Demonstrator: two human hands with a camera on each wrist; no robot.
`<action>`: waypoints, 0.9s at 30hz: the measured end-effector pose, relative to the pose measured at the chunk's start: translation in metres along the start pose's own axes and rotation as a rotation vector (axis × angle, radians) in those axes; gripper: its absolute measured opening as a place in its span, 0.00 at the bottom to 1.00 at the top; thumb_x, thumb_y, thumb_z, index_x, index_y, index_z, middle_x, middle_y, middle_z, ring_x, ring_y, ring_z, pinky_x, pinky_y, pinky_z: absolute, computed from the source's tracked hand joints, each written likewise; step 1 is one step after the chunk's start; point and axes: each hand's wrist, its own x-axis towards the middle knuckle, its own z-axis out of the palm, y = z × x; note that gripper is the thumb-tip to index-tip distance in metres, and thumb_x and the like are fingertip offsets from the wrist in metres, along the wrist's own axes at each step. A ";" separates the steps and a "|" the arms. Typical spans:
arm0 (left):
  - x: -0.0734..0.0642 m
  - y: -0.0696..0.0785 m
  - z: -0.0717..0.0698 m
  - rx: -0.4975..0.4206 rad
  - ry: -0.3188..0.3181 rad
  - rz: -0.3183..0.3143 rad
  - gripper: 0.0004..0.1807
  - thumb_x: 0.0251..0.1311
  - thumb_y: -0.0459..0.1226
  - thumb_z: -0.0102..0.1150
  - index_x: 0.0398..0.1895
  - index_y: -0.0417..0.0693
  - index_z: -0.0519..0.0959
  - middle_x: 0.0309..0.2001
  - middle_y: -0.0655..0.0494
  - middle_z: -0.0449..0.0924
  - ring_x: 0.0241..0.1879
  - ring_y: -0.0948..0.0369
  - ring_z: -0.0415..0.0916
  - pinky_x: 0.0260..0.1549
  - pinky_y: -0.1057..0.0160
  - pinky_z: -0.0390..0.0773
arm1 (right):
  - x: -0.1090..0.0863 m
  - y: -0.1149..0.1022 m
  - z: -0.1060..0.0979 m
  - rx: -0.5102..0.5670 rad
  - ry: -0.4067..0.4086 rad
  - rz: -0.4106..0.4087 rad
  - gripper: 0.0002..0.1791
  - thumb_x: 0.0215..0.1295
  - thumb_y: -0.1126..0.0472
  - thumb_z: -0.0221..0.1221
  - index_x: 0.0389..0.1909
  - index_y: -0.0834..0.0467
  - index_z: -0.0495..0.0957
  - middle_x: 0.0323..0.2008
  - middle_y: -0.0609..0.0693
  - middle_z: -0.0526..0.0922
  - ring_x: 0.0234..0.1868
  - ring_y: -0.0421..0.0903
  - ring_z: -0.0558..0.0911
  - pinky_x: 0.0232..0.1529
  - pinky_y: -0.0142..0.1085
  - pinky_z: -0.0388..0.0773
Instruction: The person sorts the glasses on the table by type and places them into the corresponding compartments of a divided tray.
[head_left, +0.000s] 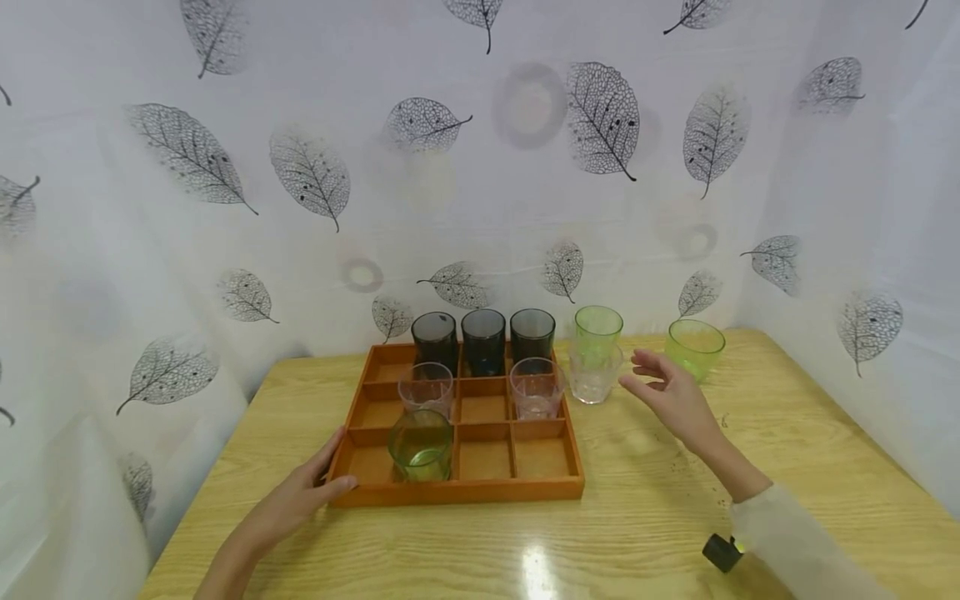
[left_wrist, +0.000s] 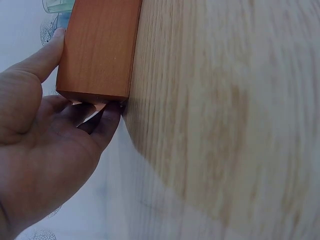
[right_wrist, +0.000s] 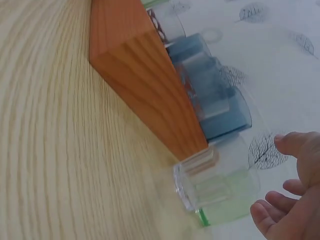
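Note:
An orange wooden tray point(head_left: 457, 493) with compartments stands on the table. My left hand point(head_left: 300, 492) holds its front left corner, thumb along the rim and fingers against the side wall, as the left wrist view shows. My right hand point(head_left: 671, 396) hovers beyond the tray's right side, thumb and fingers apart, with nothing between them. Just left of its fingertips stands a clear glass point(head_left: 591, 390), touching neither finger. Behind that is a green glass point(head_left: 597, 321). Another green glass point(head_left: 693, 354) stands behind the right hand, partly hidden by it. In the right wrist view the clear glass point(right_wrist: 185, 187) overlaps a green one.
Three dark grey glasses point(head_left: 483, 342) fill part of the tray's back row. Two clear glasses, one at left point(head_left: 426, 387) and one at right point(head_left: 536, 396), sit in the middle row; a green glass point(head_left: 422, 450) is in front. A leaf-print curtain point(head_left: 510, 208) hangs behind.

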 end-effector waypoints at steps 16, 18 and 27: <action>0.001 0.000 -0.001 0.017 0.000 0.011 0.46 0.80 0.46 0.51 0.85 0.49 0.32 0.83 0.43 0.26 0.79 0.35 0.32 0.72 0.32 0.48 | 0.026 0.020 0.016 0.016 -0.072 0.103 0.49 0.70 0.51 0.68 0.77 0.75 0.53 0.70 0.74 0.64 0.69 0.68 0.68 0.66 0.60 0.69; 0.001 0.000 -0.002 0.018 0.000 0.016 0.46 0.79 0.46 0.52 0.85 0.49 0.33 0.83 0.42 0.26 0.79 0.35 0.33 0.72 0.32 0.49 | 0.030 0.020 0.020 0.022 -0.077 0.104 0.50 0.69 0.51 0.68 0.77 0.75 0.52 0.71 0.74 0.63 0.70 0.69 0.67 0.66 0.60 0.70; 0.001 -0.002 -0.001 0.036 0.019 0.029 0.46 0.79 0.46 0.52 0.85 0.51 0.34 0.83 0.41 0.27 0.78 0.34 0.34 0.71 0.31 0.50 | 0.042 0.025 0.036 -0.010 -0.063 0.090 0.50 0.67 0.53 0.70 0.76 0.74 0.54 0.67 0.74 0.68 0.66 0.70 0.71 0.64 0.59 0.73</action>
